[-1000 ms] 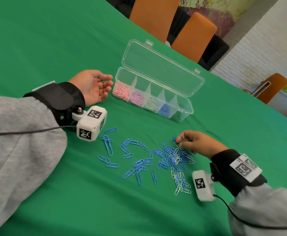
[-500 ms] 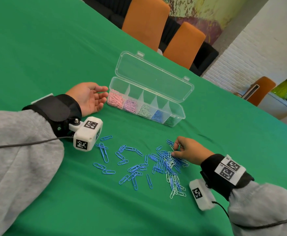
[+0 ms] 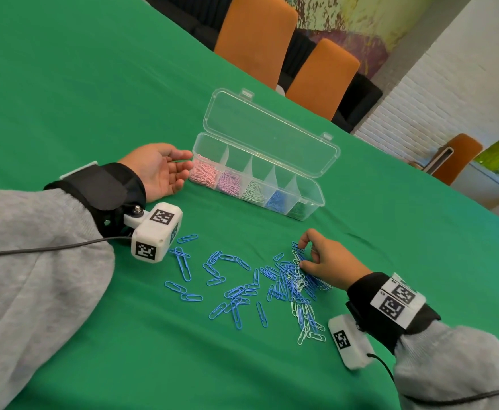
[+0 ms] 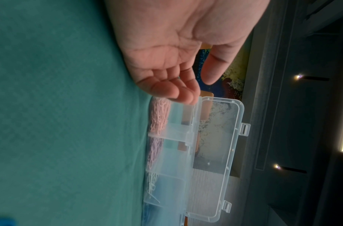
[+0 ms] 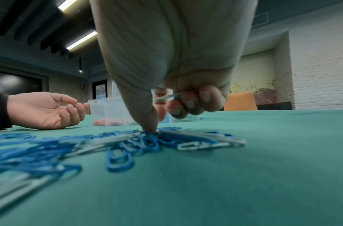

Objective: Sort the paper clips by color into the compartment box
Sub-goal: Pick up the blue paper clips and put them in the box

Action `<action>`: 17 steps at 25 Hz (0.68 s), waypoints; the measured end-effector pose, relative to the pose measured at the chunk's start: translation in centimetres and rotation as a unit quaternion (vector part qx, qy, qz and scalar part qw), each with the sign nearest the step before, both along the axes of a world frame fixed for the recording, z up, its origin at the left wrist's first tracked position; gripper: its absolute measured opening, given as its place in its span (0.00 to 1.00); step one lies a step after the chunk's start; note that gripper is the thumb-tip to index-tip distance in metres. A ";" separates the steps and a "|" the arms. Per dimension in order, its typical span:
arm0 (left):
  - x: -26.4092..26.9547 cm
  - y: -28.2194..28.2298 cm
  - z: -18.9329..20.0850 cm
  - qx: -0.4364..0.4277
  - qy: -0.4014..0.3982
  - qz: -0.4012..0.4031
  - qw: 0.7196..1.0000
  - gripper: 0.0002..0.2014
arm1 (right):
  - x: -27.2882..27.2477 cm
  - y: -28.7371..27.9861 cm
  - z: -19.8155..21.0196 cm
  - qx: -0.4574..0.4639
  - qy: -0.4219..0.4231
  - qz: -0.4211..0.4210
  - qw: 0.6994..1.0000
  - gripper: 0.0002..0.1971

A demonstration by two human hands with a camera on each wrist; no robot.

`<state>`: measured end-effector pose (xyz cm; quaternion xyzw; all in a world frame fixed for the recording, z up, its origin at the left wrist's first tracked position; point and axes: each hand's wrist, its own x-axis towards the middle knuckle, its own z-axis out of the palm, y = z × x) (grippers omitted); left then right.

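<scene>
Several blue and white paper clips (image 3: pixel 275 284) lie scattered on the green table. My right hand (image 3: pixel 319 261) is over the pile's right end, thumb tip down on the clips (image 5: pixel 147 137), curled fingers holding a pale clip (image 5: pixel 170 96). The clear compartment box (image 3: pixel 316 199) stands behind with its lid open; its compartments hold pink, lilac, white, blue and green clips. My left hand (image 3: pixel 162 170) rests palm up on the cloth, fingers relaxed, fingertips next to the box's pink end (image 4: pixel 161 113).
Orange chairs (image 3: pixel 257 39) stand past the table's far edge. A white brick wall is at the right. Green cloth (image 3: pixel 94 84) spreads to the left and toward me. A camera block (image 3: pixel 347 344) hangs under my right wrist close to the clips.
My right hand has drawn back over the pile and lifted its fingers with a clip. The left hand has stayed beside the box. The head view has shifted.
</scene>
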<state>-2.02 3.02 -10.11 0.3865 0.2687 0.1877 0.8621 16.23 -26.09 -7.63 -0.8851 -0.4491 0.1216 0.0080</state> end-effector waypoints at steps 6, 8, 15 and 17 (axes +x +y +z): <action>0.1 0.2 0.0 0.008 0.001 0.000 1.000 0.11 | 0.1 1.0 0.4 -0.024 0.002 0.015 1.000 0.08; 0.0 0.3 0.1 0.009 0.005 0.005 1.000 0.11 | -0.1 1.6 0.5 -0.026 -0.006 0.030 0.999 0.05; 0.1 0.3 -0.1 0.007 0.003 0.006 1.000 0.11 | 0.5 2.2 0.5 -0.076 0.021 0.035 0.996 0.11; 0.1 0.3 0.0 0.002 0.000 0.007 1.000 0.11 | 0.8 2.0 0.3 -0.052 0.063 0.015 0.997 0.11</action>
